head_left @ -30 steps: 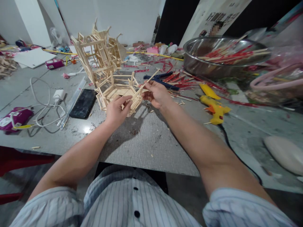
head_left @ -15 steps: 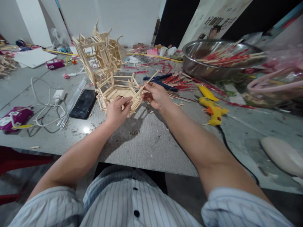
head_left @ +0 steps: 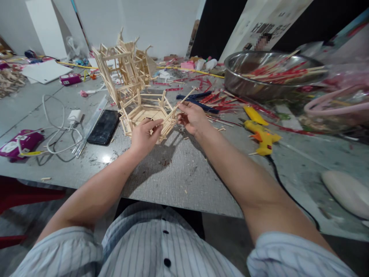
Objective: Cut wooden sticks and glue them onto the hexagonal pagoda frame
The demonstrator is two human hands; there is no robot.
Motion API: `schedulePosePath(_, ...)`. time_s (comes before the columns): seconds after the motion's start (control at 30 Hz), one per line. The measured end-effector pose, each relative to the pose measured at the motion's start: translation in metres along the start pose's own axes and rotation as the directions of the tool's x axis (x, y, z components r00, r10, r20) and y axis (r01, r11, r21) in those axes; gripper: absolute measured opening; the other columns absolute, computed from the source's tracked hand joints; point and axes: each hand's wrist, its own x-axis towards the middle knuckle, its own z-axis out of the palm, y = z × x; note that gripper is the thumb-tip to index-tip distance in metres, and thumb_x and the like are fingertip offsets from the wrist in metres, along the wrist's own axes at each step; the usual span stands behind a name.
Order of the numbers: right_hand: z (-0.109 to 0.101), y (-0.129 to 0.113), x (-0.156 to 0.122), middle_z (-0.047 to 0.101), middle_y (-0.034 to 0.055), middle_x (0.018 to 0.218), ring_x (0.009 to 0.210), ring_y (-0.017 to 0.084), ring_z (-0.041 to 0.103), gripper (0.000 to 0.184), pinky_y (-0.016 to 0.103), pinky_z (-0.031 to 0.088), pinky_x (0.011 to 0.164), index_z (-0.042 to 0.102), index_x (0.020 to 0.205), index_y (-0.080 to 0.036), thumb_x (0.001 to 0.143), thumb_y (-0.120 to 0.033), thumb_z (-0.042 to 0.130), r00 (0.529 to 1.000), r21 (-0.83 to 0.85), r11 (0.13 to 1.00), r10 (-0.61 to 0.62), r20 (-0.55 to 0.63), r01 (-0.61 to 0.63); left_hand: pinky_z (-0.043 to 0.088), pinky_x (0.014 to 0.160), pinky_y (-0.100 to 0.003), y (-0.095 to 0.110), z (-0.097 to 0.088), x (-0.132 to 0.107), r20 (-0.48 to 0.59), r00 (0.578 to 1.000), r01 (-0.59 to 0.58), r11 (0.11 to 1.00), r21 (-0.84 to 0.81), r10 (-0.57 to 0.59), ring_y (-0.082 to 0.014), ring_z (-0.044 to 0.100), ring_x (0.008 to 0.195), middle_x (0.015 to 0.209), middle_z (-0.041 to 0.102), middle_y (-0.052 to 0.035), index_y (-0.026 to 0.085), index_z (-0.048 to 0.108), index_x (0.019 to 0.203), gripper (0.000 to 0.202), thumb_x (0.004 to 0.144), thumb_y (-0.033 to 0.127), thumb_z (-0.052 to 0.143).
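A low, many-sided frame of thin wooden sticks (head_left: 150,114) sits on the table in front of me. My left hand (head_left: 145,137) is closed at its near side, thumb and index finger pinching the rim; the exact grip point is partly hidden. In my right hand (head_left: 192,117), the fingertips pinch a slim wooden stick (head_left: 187,95), slanting up to the right at the frame's right side. The stick's lower end is close against the frame, and I cannot tell whether it touches. Behind stands a taller stick structure (head_left: 125,69).
Dark blue pliers (head_left: 198,100) lie beyond my right hand, among red-wrapped sticks. On the right are a yellow glue gun (head_left: 262,136) with its black cord and a steel basin (head_left: 245,82) of sticks. A phone (head_left: 103,127), white cable and charger (head_left: 75,116) lie left.
The whole view has shifted slightly as my head moved. Both hands keep nearly the same places and grips on the frame and the stick.
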Motion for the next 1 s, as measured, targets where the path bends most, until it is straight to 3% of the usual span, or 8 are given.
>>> schedulePosePath(0.17,0.0008,-0.0007,-0.0005,0.043,-0.0097,0.053,0.041,0.003,0.040,0.013,0.016,0.030,0.036,0.050,0.077,-0.021,0.085,-0.016,0.059,1.000,0.036,0.999,0.015,-0.014,-0.015,0.046,0.063,-0.023,-0.0004,0.0004,-0.0006,-0.007,1.000,-0.012,1.000,0.002,0.012,-0.0088,0.052,0.059,0.071,0.063,-0.0018,0.017,0.075,0.099,0.022,0.085,0.020,0.058)
schedulePosePath(0.63,-0.0017,0.0021,0.0030,0.047,-0.0091,0.058,0.042,0.003,0.042,0.023,0.018,0.031,0.039,0.048,0.077,-0.022,0.079,-0.028,0.070,1.000,-0.029,1.000,-0.001,0.011,0.002,0.046,0.062,-0.023,0.0000,0.0008,0.0003,0.003,1.000,0.001,1.000,-0.008,-0.001,-0.0091,0.053,0.059,0.070,0.063,-0.0015,0.018,0.075,0.098,0.021,0.084,0.019,0.059)
schedulePosePath(1.0,0.0020,-0.0034,-0.0029,0.048,-0.0097,0.055,0.041,0.003,0.042,0.015,0.017,0.030,0.037,0.048,0.077,-0.021,0.084,-0.018,0.061,0.999,0.025,0.999,0.043,-0.006,-0.043,0.047,0.063,-0.023,-0.0003,-0.0003,-0.0003,0.010,1.000,0.012,1.000,-0.006,-0.011,-0.0096,0.054,0.060,0.071,0.063,-0.0024,0.016,0.075,0.100,0.022,0.085,0.020,0.059)
